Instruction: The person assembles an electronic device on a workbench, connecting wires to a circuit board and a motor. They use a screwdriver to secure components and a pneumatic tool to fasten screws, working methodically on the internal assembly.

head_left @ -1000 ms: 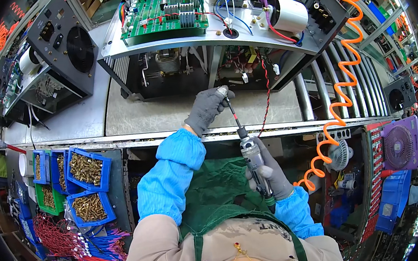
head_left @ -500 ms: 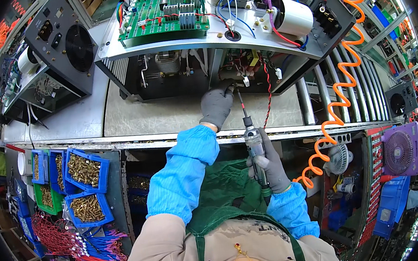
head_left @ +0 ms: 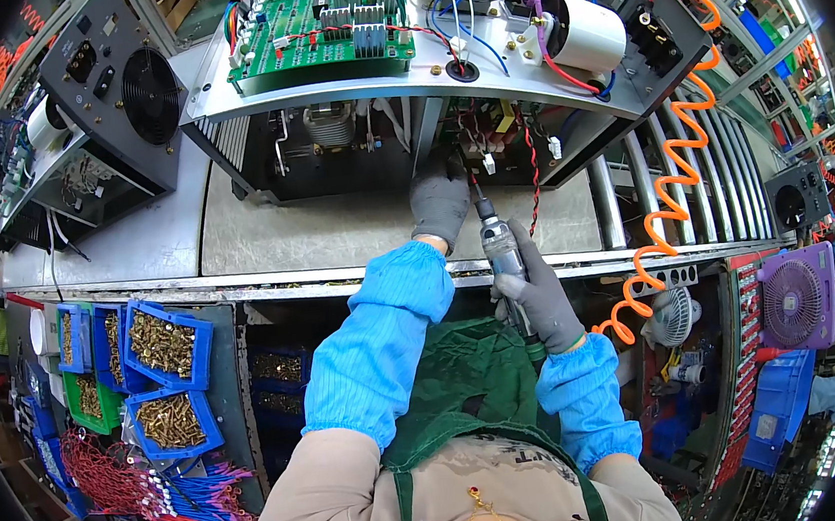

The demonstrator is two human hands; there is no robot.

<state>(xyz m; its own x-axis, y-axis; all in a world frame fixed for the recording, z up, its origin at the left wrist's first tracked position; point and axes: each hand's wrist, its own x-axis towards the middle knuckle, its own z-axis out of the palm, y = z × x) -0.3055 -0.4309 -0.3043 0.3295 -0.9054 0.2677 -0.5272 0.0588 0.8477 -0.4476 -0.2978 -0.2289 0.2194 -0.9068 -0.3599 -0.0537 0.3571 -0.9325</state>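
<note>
Right hand (head_left: 544, 293) in a grey glove, fingers wrapped snug round the powered screwdriver (head_left: 502, 252), bit aimed up into the open metal chassis (head_left: 426, 139) sitting on the tabletop (head_left: 335, 233). Left hand (head_left: 439, 203), also gloved, pressed at the chassis opening right beside the bit, fingers curled; couldn't tell if pinching anything. Green circuit board (head_left: 314, 19) up top, blue bins of brass screws (head_left: 159, 346) off to the left.

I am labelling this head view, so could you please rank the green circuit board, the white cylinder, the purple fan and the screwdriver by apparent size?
1. Green circuit board, clearly largest.
2. Purple fan.
3. White cylinder and the screwdriver in the right hand: unsure. The screwdriver is longer but thinner, partly covered, and nearer the camera.
</note>
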